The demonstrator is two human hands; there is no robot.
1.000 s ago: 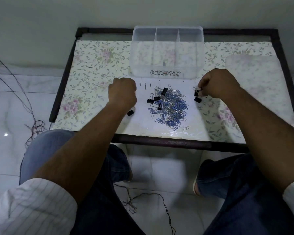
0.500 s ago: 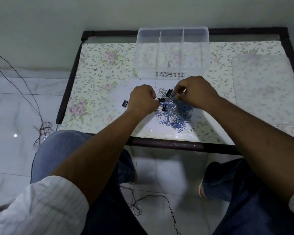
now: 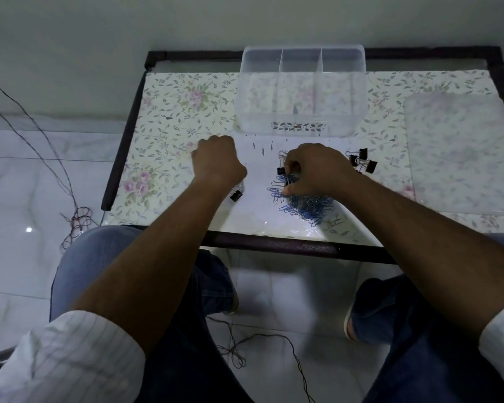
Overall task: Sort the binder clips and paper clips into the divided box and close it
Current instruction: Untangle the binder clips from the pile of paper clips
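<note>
Your right hand (image 3: 314,167) is curled into the blue paper clips (image 3: 306,203) with fingertips at a black binder clip (image 3: 280,171), though whether it's actually gripped can't be told; your left hand (image 3: 218,164) is a closed fist, contents hidden. Lift binder clips straight up so tangled paper clips shed. The divided box (image 3: 302,91) sits open and empty just beyond on the worktop (image 3: 169,117).

A dark-framed table (image 3: 297,245) with a floral-patterned cover stands against a plain pale wall (image 3: 99,39). Glossy white marble-look floor tiles (image 3: 21,228) carry thin tangled wires (image 3: 76,219), possibly thread.
</note>
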